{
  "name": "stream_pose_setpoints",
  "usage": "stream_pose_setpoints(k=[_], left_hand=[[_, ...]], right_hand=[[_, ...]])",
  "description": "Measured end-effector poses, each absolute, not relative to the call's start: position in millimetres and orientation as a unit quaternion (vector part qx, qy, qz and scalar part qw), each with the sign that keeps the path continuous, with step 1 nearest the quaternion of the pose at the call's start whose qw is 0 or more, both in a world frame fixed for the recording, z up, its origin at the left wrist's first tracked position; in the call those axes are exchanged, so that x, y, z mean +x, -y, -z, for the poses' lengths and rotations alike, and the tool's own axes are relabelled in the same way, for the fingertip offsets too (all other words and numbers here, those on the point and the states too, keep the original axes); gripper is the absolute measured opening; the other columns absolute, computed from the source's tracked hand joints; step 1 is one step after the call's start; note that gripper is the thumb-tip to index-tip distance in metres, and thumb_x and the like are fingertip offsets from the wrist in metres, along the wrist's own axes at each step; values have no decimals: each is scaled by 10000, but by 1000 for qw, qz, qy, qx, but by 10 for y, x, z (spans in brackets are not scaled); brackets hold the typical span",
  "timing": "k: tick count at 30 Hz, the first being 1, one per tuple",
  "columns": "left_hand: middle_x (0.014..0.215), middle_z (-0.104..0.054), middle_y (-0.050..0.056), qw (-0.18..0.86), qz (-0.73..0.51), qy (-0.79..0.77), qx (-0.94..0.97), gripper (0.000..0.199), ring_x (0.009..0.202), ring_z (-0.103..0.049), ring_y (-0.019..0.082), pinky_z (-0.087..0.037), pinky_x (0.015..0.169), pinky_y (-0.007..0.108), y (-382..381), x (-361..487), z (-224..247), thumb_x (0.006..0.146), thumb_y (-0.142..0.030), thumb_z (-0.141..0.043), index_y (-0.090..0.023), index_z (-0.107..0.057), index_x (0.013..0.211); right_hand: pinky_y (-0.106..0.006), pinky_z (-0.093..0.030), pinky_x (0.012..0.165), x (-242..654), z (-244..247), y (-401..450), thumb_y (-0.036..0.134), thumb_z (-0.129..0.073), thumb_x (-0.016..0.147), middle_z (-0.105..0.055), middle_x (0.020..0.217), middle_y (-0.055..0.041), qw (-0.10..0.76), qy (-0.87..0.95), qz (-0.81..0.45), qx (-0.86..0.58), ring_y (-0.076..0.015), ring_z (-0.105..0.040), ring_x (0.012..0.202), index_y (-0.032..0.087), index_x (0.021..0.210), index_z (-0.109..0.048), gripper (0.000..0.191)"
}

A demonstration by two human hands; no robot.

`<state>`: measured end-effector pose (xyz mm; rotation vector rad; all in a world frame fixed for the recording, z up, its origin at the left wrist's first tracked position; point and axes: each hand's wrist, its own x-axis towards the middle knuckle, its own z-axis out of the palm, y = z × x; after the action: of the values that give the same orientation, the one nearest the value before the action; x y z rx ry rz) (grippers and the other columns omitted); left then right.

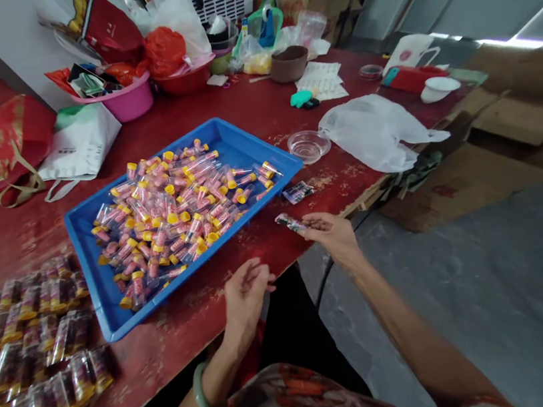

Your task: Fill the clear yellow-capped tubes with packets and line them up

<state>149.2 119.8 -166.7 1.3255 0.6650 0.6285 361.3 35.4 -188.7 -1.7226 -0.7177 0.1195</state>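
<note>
"How do the two grips stand?"

"A small clear packet (288, 222) is pinched in the right hand's (332, 239) grip, just off the edge of a blue plastic tray (110, 314). The left hand's (245, 300) grip is loosely spread, with nothing held, near the tray's edge. A jade bangle (202, 396) is worn on that wrist."

"What is in the tray?"

"It is heaped with clear, yellow-capped tubes (166, 211)."

"And around it?"

"Rows of sealed tube packets (33, 345) are laid on the red tabletop (239, 117) to the left. A second small packet (298, 192) is lying beside the tray, with a glass bowl (308, 146) and a white plastic bag (373, 135) beyond. A pink basin (126, 101) and a red bowl (183, 80) are stuffed with bags at the far side."
</note>
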Motion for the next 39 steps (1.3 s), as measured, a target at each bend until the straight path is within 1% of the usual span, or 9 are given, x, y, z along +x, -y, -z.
stream_pose_setpoints(k=[2, 4, 8, 13, 19, 25, 28, 34, 39], left_hand=[[1066, -667, 140, 795, -251, -281, 476, 550, 876, -679, 219, -566, 759, 369, -1144, 1755, 1688, 755, -373, -743, -125, -537, 1201], [1072, -652, 102, 837, -264, -247, 410, 617, 905, -660, 199, -550, 817, 379, -1157, 1898, 1679, 722, -355, -783, -161, -523, 1247], [1000, -649, 37, 869, -260, -200, 371, 522, 844, -640, 162, -534, 830, 378, -1250, 1810, 1601, 694, -322, -810, -188, -620, 1161], [1005, -667, 65, 887, -191, -155, 390, 474, 850, -631, 175, -526, 799, 349, -1326, 1549, 1535, 702, -293, -805, -174, -670, 1140], [1043, -668, 85, 894, -152, -121, 404, 477, 859, -624, 179, -513, 780, 321, -1348, 1441, 1511, 711, -317, -799, -187, -682, 1155], [986, -678, 78, 898, -130, -115, 404, 506, 804, -608, 149, -485, 769, 284, -1298, 1344, 1418, 701, -354, -804, -186, -684, 1163], [979, -671, 71, 898, -137, -115, 402, 475, 788, -599, 136, -478, 757, 271, -1282, 1310, 1402, 722, -356, -788, -184, -688, 1153], [958, -671, 69, 902, -122, -102, 402, 477, 797, -598, 136, -478, 765, 274, -1245, 1265, 1424, 730, -334, -786, -188, -678, 1171], [1013, -665, 77, 894, -129, -97, 418, 573, 838, -598, 159, -470, 778, 288, -1214, 1242, 1426, 656, -308, -838, -197, -665, 1191]], right_hand=[[-345, -557, 584, 3393, 1871, -334, 486, -686, 710, -695, 760, -77, 615, 315, -97, -716, -204, -648, 653, 155, 931, -682, 398], [-335, -565, 598, 3166, 1826, -293, 483, -699, 724, -703, 790, -73, 625, 326, -133, -696, -201, -657, 674, 166, 950, -690, 390], [-284, -551, 649, 2870, 1633, -142, 347, -759, 728, -678, 941, -63, 595, 427, -132, -668, -174, -645, 775, 214, 998, -714, 305], [-296, -531, 777, 2814, 1415, -13, 168, -645, 853, -630, 1059, -75, 519, 609, -28, -600, -168, -615, 949, 244, 1103, -688, 264], [-256, -521, 672, 2747, 1298, 1, 140, -627, 875, -617, 1028, -71, 507, 668, -37, -544, -122, -602, 807, 215, 1091, -668, 232], [-324, -549, 775, 2606, 1272, 113, 112, -598, 875, -686, 1028, -113, 367, 701, 192, -580, -198, -663, 899, 145, 1081, -633, 212], [-360, -548, 802, 2569, 1276, 162, 162, -616, 878, -686, 1065, -134, 330, 714, 213, -580, -228, -666, 927, 119, 1117, -611, 243], [-306, -522, 794, 2515, 1276, 173, 66, -565, 874, -695, 1005, -97, 372, 705, 192, -573, -180, -665, 887, 142, 1032, -617, 182], [-245, -481, 655, 2428, 1266, 136, 75, -507, 897, -660, 895, -74, 424, 648, 142, -617, -152, -645, 800, 142, 940, -584, 111]])
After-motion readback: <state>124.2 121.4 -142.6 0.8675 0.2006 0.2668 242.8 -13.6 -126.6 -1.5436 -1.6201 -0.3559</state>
